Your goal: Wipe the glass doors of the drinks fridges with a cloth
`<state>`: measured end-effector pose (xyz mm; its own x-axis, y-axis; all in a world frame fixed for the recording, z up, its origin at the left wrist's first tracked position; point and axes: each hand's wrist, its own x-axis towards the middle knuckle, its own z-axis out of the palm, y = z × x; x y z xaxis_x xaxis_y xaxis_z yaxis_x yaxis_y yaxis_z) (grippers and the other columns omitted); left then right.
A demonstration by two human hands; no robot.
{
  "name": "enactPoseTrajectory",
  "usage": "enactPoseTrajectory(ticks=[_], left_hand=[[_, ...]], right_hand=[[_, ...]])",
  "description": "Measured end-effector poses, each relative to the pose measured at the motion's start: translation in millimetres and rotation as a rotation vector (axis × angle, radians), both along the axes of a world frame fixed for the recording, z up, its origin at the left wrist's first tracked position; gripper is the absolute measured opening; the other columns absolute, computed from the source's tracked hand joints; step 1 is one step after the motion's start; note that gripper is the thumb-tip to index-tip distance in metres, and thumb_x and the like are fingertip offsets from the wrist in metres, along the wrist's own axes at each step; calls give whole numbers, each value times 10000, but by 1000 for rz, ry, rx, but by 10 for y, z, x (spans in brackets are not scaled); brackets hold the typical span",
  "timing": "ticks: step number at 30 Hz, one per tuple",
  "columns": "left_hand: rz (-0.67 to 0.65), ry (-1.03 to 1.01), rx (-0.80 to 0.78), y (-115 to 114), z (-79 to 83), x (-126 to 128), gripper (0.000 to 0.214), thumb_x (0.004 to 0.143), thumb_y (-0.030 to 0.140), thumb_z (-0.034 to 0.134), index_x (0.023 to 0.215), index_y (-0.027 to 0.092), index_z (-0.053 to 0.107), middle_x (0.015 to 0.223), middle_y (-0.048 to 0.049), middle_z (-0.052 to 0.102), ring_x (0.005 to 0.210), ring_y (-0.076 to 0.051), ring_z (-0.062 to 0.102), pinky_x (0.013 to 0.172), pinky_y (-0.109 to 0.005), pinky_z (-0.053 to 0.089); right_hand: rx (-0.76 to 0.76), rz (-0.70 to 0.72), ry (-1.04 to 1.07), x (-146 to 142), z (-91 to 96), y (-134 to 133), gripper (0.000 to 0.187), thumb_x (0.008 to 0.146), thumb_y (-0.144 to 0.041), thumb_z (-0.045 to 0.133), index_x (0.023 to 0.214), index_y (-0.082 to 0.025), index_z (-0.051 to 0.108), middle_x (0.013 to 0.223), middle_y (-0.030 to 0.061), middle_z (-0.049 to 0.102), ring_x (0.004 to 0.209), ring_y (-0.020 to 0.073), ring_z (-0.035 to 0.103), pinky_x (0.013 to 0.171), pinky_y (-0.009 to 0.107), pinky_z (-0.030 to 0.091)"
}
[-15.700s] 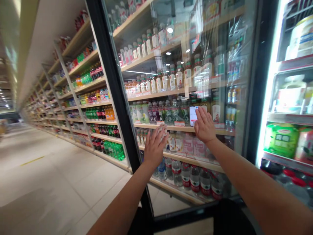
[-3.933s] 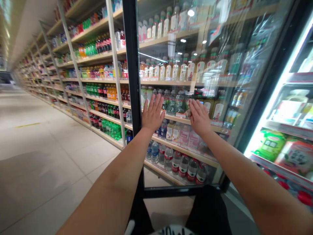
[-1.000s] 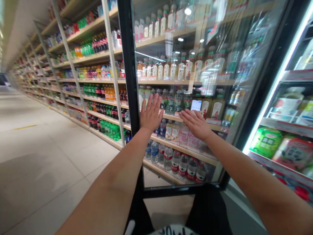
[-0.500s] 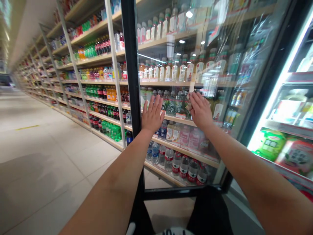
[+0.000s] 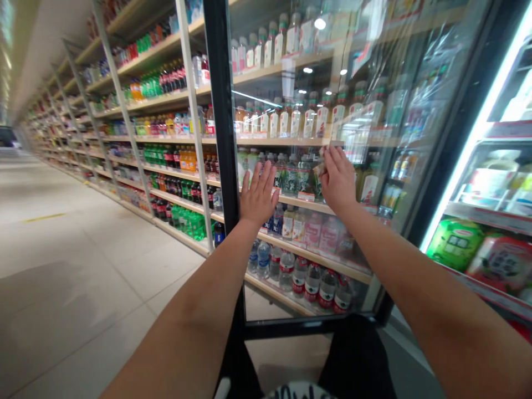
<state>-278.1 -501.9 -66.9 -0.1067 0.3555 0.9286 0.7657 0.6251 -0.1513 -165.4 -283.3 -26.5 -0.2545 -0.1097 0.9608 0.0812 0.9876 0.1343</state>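
Note:
My left hand (image 5: 258,195) lies flat with its fingers spread against the glass door (image 5: 307,307), close to its black frame (image 5: 224,127) on the left. Under the fingers of my right hand (image 5: 339,180) a small crumpled cloth (image 5: 320,168) is pressed on the same pane. Only the cloth's pale brownish edge shows at the left of the fingers; the rest is hidden. The door stands swung open in front of me, and bottles show through the glass.
Long shelves of drinks (image 5: 166,141) run away to the left beside a tiled floor (image 5: 83,266). On the right, a lit cooler (image 5: 490,208) holds bottles and a green pack (image 5: 455,241). My dark-clothed knees (image 5: 357,354) are close to the door's lower edge.
My right hand has moved a little upward on the glass with the cloth, its fingers now pointing more to the upper left. The left hand stays in place.

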Motion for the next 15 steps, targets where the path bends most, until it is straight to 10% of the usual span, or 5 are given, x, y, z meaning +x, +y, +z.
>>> enactPoseTrajectory(ticks=[5,11,15], left_hand=[[18,26,3,5,-7,-10,616,1050,359,376,1616,132,282,1679,-126,284,1596,-257,123,1311,-513,69],[35,29,-5,-5,-12,-7,619,1046,355,386,1611,123,290,1677,-132,284,1596,-257,120,1313,-509,64],[21,-12,-9,-5,0,9,622,1045,357,376,1619,139,277,1686,-121,263,1597,-260,109,1313,-516,57]], right_hand=[[304,85,-241,52,-242,-31,607,989,-150,427,1585,-254,373,1598,71,477,1530,241,356,1256,527,295],[69,13,-18,53,-221,56,568,986,-156,415,1554,-184,429,1594,115,474,1548,261,318,1242,529,323],[296,66,-251,148,-392,125,544,1024,-184,414,1565,-244,410,1582,85,494,1522,233,374,1247,524,312]])
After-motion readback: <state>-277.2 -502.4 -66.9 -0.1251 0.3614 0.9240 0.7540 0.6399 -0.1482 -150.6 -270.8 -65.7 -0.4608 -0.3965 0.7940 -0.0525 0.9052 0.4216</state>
